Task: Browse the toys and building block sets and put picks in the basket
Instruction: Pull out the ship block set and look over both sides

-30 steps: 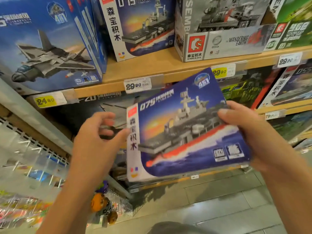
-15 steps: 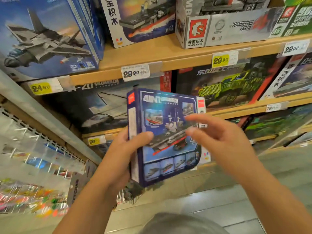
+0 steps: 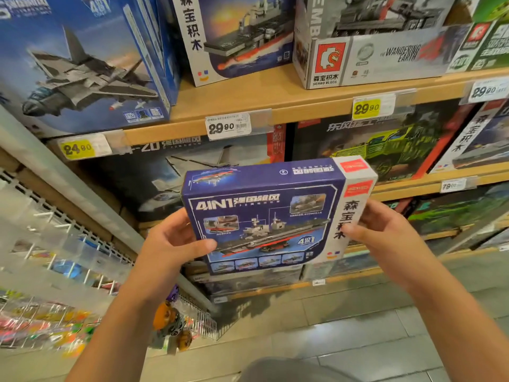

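The blue 4-in-1 warship block set box (image 3: 271, 216) is held up in front of the shelves, its back panel facing the camera. The left hand (image 3: 172, 244) grips its left edge, thumb on the panel; the right hand (image 3: 385, 235) grips the white right edge. Behind it stands a fighter-jet box (image 3: 165, 175) under the wooden shelf (image 3: 275, 106) with a 29.90 price tag (image 3: 228, 126).

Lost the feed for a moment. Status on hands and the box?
Left hand and right hand grip the box by its sides. Back panel faces camera. No basket in view.
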